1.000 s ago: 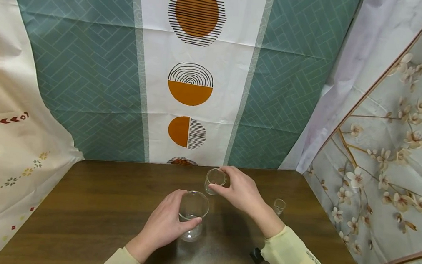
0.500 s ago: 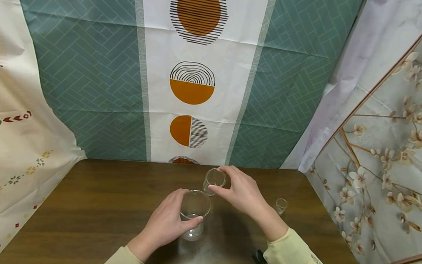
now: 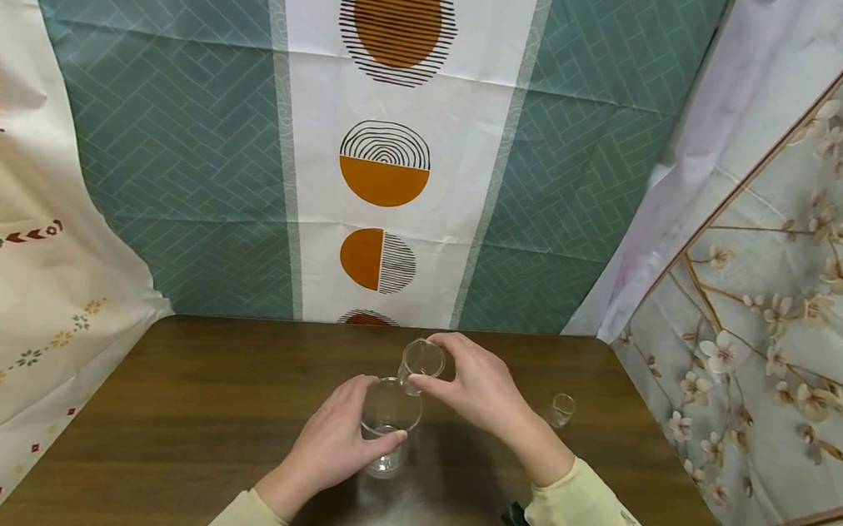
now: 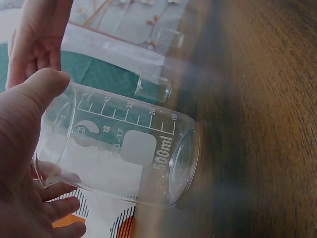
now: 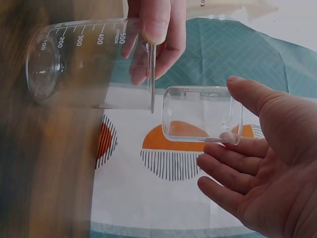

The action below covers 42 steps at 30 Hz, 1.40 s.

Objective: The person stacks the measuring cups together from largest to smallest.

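Note:
My left hand grips a clear glass beaker marked 500ml near its rim, thumb on one side and fingers on the other. The beaker is upright with its mouth up. My right hand pinches a smaller clear beaker near its rim between thumb and fingers. That small beaker is raised, its base just above the big beaker's rim in the right wrist view. In the head view it overlaps the far right of that rim. Both beakers look see-through, with no coloured contents.
A small glass beaker stands on the brown wooden table to the right of my right forearm. The left wrist view shows another glass vessel standing beyond the big beaker. Patterned cloths hang behind and at both sides.
My right hand has brought the small beaker left and slightly nearer, so it now overlaps the big beaker's rim. My left hand and the big beaker have hardly moved.

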Tool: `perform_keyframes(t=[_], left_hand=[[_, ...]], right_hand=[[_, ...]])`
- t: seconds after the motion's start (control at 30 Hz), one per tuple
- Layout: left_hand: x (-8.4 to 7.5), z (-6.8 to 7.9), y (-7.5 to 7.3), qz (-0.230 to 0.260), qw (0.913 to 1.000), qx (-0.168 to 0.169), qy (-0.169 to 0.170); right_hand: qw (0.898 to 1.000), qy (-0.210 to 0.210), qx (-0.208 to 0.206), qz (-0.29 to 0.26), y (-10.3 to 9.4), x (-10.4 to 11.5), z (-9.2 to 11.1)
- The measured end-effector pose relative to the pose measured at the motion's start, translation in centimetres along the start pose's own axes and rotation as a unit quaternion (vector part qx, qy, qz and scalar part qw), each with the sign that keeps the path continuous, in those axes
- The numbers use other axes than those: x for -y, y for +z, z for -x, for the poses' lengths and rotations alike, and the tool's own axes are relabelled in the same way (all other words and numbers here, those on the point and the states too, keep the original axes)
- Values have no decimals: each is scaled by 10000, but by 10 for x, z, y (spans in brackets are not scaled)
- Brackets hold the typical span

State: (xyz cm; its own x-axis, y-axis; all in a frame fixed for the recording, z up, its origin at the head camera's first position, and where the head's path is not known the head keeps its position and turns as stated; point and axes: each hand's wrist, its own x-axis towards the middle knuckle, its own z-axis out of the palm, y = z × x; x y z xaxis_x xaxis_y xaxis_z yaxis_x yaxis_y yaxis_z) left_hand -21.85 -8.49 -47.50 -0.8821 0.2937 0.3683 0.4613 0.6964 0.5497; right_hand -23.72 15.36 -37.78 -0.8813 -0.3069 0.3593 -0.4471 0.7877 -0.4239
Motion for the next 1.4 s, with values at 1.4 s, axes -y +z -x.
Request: perform_keyframes(t=[1.4], left_hand=[[-2,-2,-3,118,9999,101,-74]], right_hand=[[9967,-271,694,-310,27,9,8]])
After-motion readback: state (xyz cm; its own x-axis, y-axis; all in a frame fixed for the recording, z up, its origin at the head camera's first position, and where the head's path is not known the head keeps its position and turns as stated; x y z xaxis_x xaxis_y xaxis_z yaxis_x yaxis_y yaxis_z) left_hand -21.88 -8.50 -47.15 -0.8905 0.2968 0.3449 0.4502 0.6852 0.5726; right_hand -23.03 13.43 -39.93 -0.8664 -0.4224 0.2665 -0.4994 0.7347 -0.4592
